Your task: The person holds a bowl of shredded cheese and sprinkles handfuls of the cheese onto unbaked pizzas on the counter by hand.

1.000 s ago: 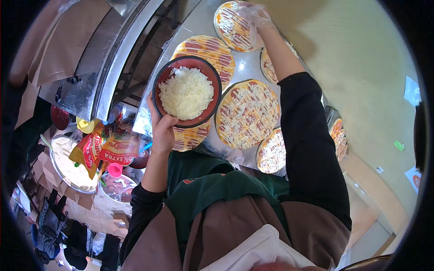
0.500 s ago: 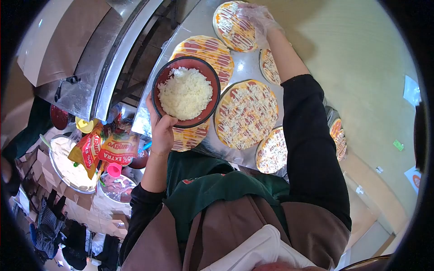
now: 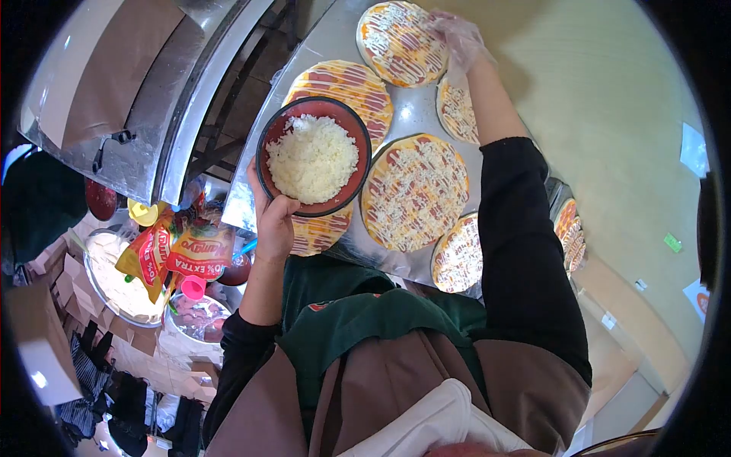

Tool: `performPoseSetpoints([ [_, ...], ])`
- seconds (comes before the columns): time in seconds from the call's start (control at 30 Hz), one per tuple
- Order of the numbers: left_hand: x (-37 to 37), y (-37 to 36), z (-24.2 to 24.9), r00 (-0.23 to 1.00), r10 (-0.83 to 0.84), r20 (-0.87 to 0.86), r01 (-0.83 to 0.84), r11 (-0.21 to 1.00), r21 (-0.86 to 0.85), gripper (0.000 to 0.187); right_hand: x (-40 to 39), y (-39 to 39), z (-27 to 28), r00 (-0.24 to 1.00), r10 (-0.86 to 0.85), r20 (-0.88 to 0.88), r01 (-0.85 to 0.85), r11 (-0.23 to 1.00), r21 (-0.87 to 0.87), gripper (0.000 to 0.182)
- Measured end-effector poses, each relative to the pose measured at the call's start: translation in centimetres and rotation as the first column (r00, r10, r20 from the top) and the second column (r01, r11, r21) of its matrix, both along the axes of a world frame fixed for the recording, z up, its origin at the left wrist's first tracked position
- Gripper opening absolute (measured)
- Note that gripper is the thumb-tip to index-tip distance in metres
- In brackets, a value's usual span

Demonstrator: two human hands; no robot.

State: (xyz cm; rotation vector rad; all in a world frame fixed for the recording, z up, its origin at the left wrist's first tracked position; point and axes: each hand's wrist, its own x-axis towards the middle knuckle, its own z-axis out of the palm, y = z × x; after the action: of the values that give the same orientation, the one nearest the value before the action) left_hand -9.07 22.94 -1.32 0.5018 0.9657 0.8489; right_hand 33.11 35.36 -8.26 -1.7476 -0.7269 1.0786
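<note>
My left hand (image 3: 272,221) grips the rim of a dark bowl with a red inside (image 3: 356,183), heaped with white grated cheese (image 3: 314,158). The bowl is above a large pizza (image 3: 335,80) striped with sauce and partly covers it. At the far end, my right hand (image 3: 461,47), in a clear plastic glove, is over the right edge of a round pizza (image 3: 400,46) with white shreds on it. Its fingers are bunched; what they hold is hidden. Between my arms lies another large pizza (image 3: 415,192), strewn with shreds.
The pizzas rest on a metal table (image 3: 411,114). Smaller pizzas (image 3: 458,255) lie near my right arm. At the left are a basin of white cream (image 3: 114,274), red sauce pouches (image 3: 198,250) and a steel machine (image 3: 137,164). A person in dark clothing (image 3: 46,202) stands by a cardboard box (image 3: 38,343).
My right hand has shifted right, from over the far pizza toward its edge. My left hand and bowl have barely moved. At the far left, the person has moved and a box has come into view.
</note>
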Motion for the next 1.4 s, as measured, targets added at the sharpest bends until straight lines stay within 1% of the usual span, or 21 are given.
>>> performPoseSetpoints([
  [0.07, -0.1, -0.1, -0.3, 1.0, 0.013, 0.013, -0.013, 1.0, -0.007, 0.086, 0.5, -1.0, 0.4, 0.997, -0.065, 0.041, 0.068, 0.995, -0.078, 0.028],
  [0.1, -0.1, -0.1, -0.4, 1.0, 0.014, 0.013, -0.014, 1.0, -0.007, 0.086, 1.2, -1.4, 0.2, 0.997, -0.064, 0.041, 0.067, 0.995, -0.078, 0.028],
  [0.17, -0.1, -0.1, -0.4, 1.0, 0.011, 0.015, -0.011, 1.0, 0.002, 0.087, 2.8, -2.1, -0.7, 0.944, 0.086, 0.319, -0.021, 0.979, -0.201, 0.027],
  [0.2, -0.1, -0.1, -0.3, 1.0, 0.011, 0.015, -0.011, 1.0, 0.002, 0.087, 3.1, -2.1, -1.1, 0.944, 0.085, 0.319, -0.02, 0.979, -0.201, 0.027],
  [0.27, 0.0, 0.0, -0.1, 1.0, 0.01, 0.003, -0.01, 1.0, -0.006, 0.087, 3.6, -2.1, -1.7, 0.91, 0.095, 0.403, 0.016, 0.964, -0.264, 0.026],
  [0.3, 0.0, 0.0, -0.1, 1.0, 0.009, 0.003, -0.009, 1.0, -0.006, 0.087, 4.1, -2.0, -2.2, 0.91, 0.094, 0.403, 0.017, 0.964, -0.264, 0.026],
  [0.37, 0.0, -0.1, 0.0, 1.0, 0.016, 0.004, -0.016, 1.0, -0.023, 0.087, 5.0, -1.8, -3.1, 0.873, 0.15, 0.464, -0.064, 0.978, -0.196, 0.027],
  [0.47, 0.1, -0.1, 0.2, 1.0, 0.02, -0.01, -0.021, 0.998, -0.058, 0.087, 4.9, -1.2, -1.7, 0.819, 0.234, 0.524, -0.147, 0.968, -0.202, 0.029],
  [0.5, 0.0, -0.1, 0.1, 1.0, 0.018, -0.012, -0.019, 0.998, -0.058, 0.087, 5.0, -1.0, -1.5, 0.82, 0.233, 0.522, -0.146, 0.968, -0.202, 0.029],
  [0.57, -0.2, -0.1, -0.1, 1.0, -0.008, 0.0, 0.008, 1.0, 0.009, 0.086, 5.1, -0.8, -1.0, 0.716, 0.262, 0.647, -0.128, 0.96, -0.247, 0.032],
  [0.6, -0.2, -0.1, -0.1, 1.0, -0.009, 0.0, 0.009, 1.0, 0.01, 0.086, 5.6, -0.8, -1.4, 0.716, 0.261, 0.647, -0.128, 0.961, -0.246, 0.032],
  [0.67, -0.1, -0.1, 0.1, 1.0, 0.005, 0.005, -0.005, 1.0, -0.001, 0.086, 7.2, -0.9, -3.1, 0.807, 0.204, 0.553, -0.113, 0.974, -0.194, 0.022],
  [0.7, -0.1, -0.1, 0.1, 1.0, 0.007, 0.005, -0.007, 1.0, -0.001, 0.086, 7.3, -0.9, -3.3, 0.807, 0.206, 0.553, -0.115, 0.974, -0.195, 0.022],
  [0.77, -0.1, -0.1, 0.1, 1.0, 0.015, 0.005, -0.015, 1.0, -0.015, 0.086, 7.5, -1.1, -3.8, 0.702, 0.185, 0.688, -0.142, 0.983, -0.12, 0.022],
  [0.8, -0.1, -0.1, 0.1, 1.0, 0.015, 0.005, -0.015, 1.0, -0.016, 0.086, 7.5, -1.1, -3.8, 0.702, 0.186, 0.688, -0.142, 0.982, -0.121, 0.022],
  [0.87, 0.0, -0.1, 0.1, 1.0, 0.015, -0.007, -0.015, 1.0, -0.011, 0.086, 7.4, -0.9, -4.0, 0.717, 0.164, 0.677, -0.082, 0.985, -0.152, 0.033],
  [1.0, 0.0, -0.3, -0.1, 1.0, 0.014, -0.003, -0.014, 1.0, -0.023, 0.087, 6.4, -1.6, -2.8, 0.716, 0.172, 0.677, -0.109, 0.985, -0.135, 0.034],
  [1.07, 0.0, -0.3, -0.1, 1.0, 0.009, -0.018, -0.009, 1.0, -0.02, 0.087, 6.0, -1.7, -2.9, 0.824, 0.107, 0.556, -0.077, 0.994, -0.078, 0.028],
  [1.2, 0.0, -0.3, -0.1, 1.0, 0.007, -0.014, -0.007, 1.0, -0.017, 0.087, 3.6, -1.3, -1.2, 0.794, 0.163, 0.586, -0.125, 0.987, -0.106, 0.027],
  [1.27, 0.1, -0.3, 0.0, 1.0, -0.005, -0.014, 0.005, 1.0, -0.005, 0.087, 2.4, -0.5, -0.2, 0.74, 0.266, 0.617, -0.186, 0.964, -0.192, 0.028],
  [1.4, 0.2, -0.3, 0.1, 1.0, -0.002, -0.027, 0.002, 1.0, 0.001, 0.086, 1.2, 2.0, -1.4, 0.766, 0.185, 0.616, -0.145, 0.983, -0.115, 0.025],
])
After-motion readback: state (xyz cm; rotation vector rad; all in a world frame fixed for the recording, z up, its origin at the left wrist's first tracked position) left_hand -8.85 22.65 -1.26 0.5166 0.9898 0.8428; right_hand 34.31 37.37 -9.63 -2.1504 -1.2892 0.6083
